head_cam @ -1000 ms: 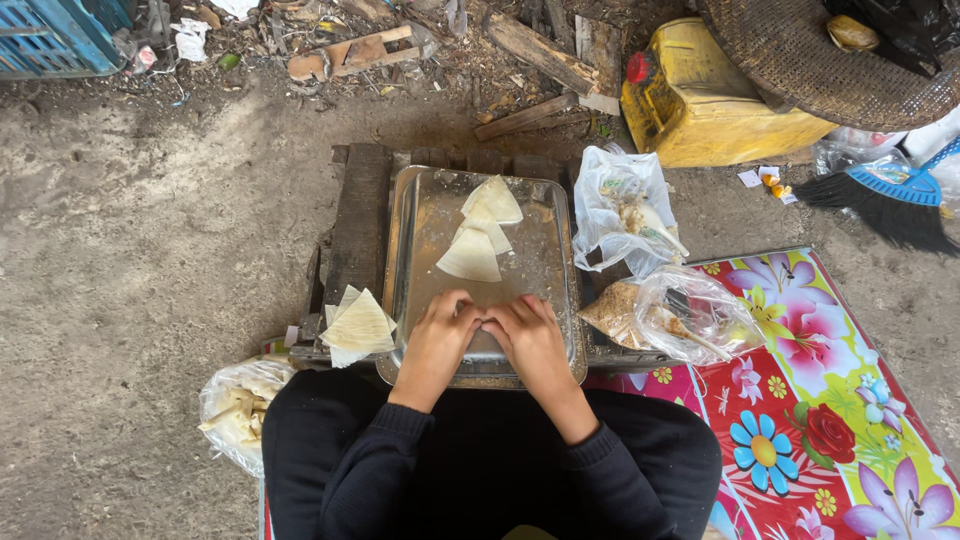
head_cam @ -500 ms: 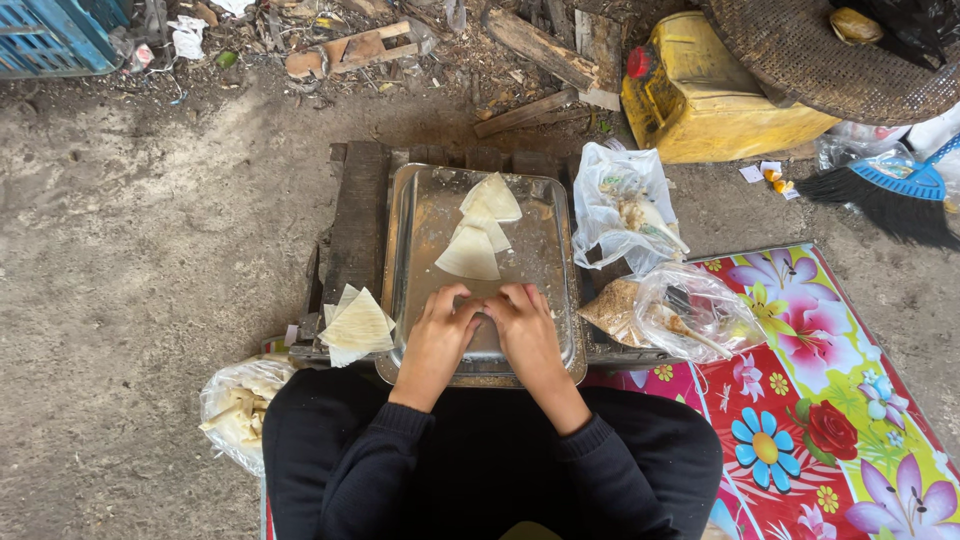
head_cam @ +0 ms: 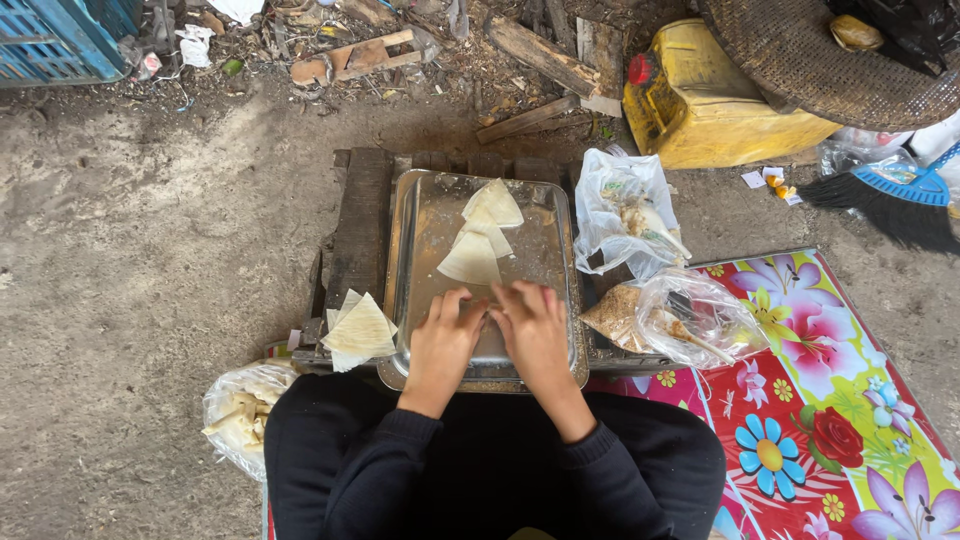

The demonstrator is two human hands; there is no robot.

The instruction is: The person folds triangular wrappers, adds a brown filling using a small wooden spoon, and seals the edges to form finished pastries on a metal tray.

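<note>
A metal tray (head_cam: 430,210) rests on a low dark wooden crate (head_cam: 360,215). Three pale folded triangular wrappers (head_cam: 480,235) lie in a row on the tray. My left hand (head_cam: 445,340) and my right hand (head_cam: 530,330) press side by side on the tray's near half, fingertips together over something small that they hide. A stack of flat pale wrappers (head_cam: 358,330) lies on the crate just left of my left hand.
Two clear plastic bags (head_cam: 625,215) (head_cam: 675,318) with filling sit right of the tray. A bag of pale pieces (head_cam: 240,415) lies on the ground at lower left. A floral mat (head_cam: 810,400) spreads to the right. A yellow canister (head_cam: 705,105), broom (head_cam: 890,195) and wood scraps (head_cam: 350,55) lie beyond.
Both hands have shifted a little forward on the tray, staying pressed together. The folded wrappers and bags have not moved.
</note>
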